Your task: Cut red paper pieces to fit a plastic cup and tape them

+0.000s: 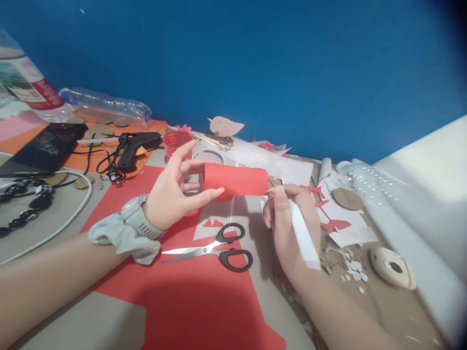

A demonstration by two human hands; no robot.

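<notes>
My left hand (175,187) is closed round the left end of a rolled red paper tube (237,180), which lies level above the table. In my right hand (292,218), held in a writing grip, is a white pen-like stick (304,236) with a pale pink end. Its exact kind I cannot make out. The right fingertips are close to the tube's right end; whether they touch it I cannot tell. Below the tube, black-handled scissors (207,250) lie partly open on a large red paper sheet (193,301).
A black glue gun (136,148) with its cord, a red cup (177,141) and plastic bottles (109,107) stand or lie at the left. A pink paper bird (226,126) is near the blue wall. Paper scraps and a cream correction-tape-like object (392,267) lie right.
</notes>
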